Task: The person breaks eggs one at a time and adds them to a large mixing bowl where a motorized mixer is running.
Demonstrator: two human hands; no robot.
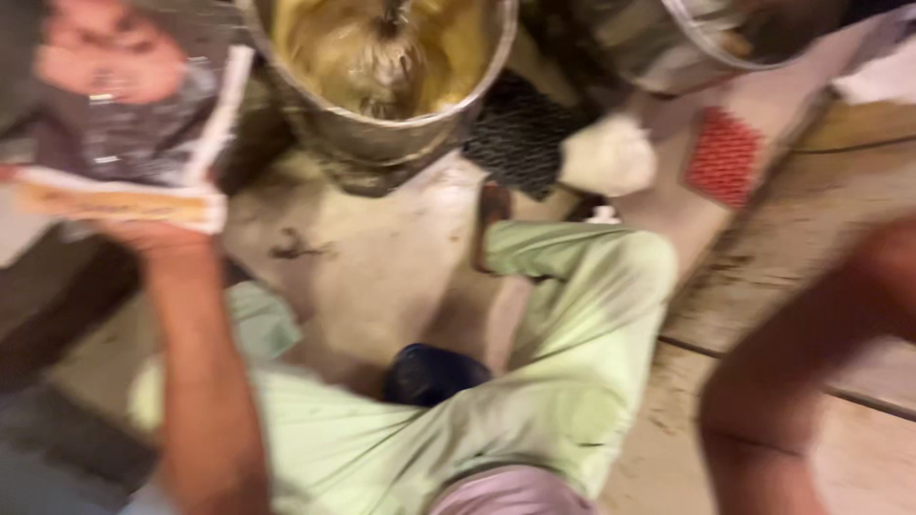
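Blurrily seen from above. Left hand (157, 234) raised and clamped on the lower edge of a flat printed packet (129, 114), glossy, rectangular, dark with a white border and a yellow strip along the gripped edge. Just right of that grip, a round steel mixing bowl (382, 133), dull and scuffed on its wall, filled with thick pale-yellow batter (448, 48), a metal beater (389, 48) sunk in the middle. Further right of the bowl, a dark dotted cloth (520, 133), a soft white lump (606, 157) and a flat red dimpled pad (723, 157). Below the grip, folded legs in light-green trousers (572, 334) on a worn, stained floor (382, 257), a rounded dark-blue thing (429, 374) between them. Right forearm (792, 381) smeared with motion at the far right; hand out of frame, grip impossible to tell.
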